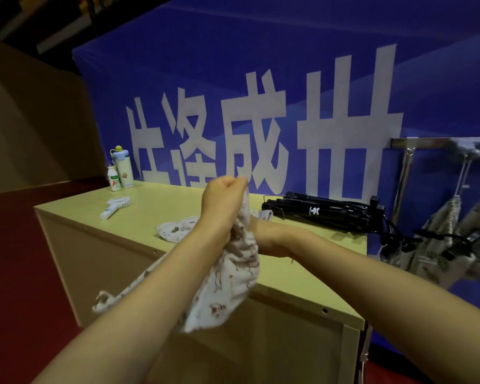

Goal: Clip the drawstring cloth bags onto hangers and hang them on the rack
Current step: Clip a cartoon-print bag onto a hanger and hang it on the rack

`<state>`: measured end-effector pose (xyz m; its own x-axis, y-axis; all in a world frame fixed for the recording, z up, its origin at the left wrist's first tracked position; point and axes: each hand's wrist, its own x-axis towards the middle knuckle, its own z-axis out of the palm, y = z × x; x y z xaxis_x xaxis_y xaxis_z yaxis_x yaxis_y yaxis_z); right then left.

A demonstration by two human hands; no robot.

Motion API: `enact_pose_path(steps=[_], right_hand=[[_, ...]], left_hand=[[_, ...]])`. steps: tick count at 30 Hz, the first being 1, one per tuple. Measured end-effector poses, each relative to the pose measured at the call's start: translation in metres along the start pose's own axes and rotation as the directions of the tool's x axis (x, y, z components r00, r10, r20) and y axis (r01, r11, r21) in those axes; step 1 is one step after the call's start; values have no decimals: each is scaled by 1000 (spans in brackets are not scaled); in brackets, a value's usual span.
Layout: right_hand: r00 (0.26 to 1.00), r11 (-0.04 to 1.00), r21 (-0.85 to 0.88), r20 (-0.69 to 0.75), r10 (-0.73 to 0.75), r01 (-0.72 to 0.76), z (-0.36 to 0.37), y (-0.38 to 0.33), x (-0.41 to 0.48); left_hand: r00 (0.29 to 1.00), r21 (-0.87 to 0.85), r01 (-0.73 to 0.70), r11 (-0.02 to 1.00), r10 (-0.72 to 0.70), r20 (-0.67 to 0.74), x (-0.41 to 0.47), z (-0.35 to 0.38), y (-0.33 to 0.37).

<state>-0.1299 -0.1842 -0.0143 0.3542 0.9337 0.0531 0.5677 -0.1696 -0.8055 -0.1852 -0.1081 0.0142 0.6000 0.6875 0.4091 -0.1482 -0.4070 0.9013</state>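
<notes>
A white printed drawstring cloth bag [227, 289] hangs in the air over the table's front edge. My left hand [222, 200] is fisted on its top edge, raised high. My right hand [266, 239] sits lower, behind the cloth and partly hidden by it, gripping the same bag. Another printed bag [175, 230] lies flat on the table behind my left arm. A pile of black clip hangers [324, 213] rests on the table's right end. On the metal rack [405, 167] at the far right, bags [438, 239] hang from clipped hangers.
A pale green table [286, 275] stands before a blue banner with white characters. At its far left corner are a small drink bottle [114, 178] and a tall flask [124, 169]. A white handheld fan [114, 207] lies nearby. Red floor lies to the left.
</notes>
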Motion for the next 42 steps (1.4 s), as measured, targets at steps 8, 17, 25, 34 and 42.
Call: enact_pose_path(steps=[8, 17, 25, 34, 42], right_hand=[[978, 979, 31, -57, 202, -200, -1, 90, -34], [851, 987, 65, -501, 157, -144, -20, 150, -64], [830, 963, -57, -522, 197, -265, -29, 177, -49], [578, 954, 36, -788, 210, -298, -46, 190, -26], [760, 929, -208, -641, 108, -307, -44, 191, -7]], left_hand=[[914, 192, 294, 936, -334, 231, -31, -28, -92], [918, 423, -88, 902, -92, 387, -24, 21, -128], [880, 346, -64, 936, -111, 462, 5, 49, -154], [861, 322, 63, 945, -215, 461, 19, 51, -169], [870, 278, 94, 956, -214, 444, 20, 50, -170]])
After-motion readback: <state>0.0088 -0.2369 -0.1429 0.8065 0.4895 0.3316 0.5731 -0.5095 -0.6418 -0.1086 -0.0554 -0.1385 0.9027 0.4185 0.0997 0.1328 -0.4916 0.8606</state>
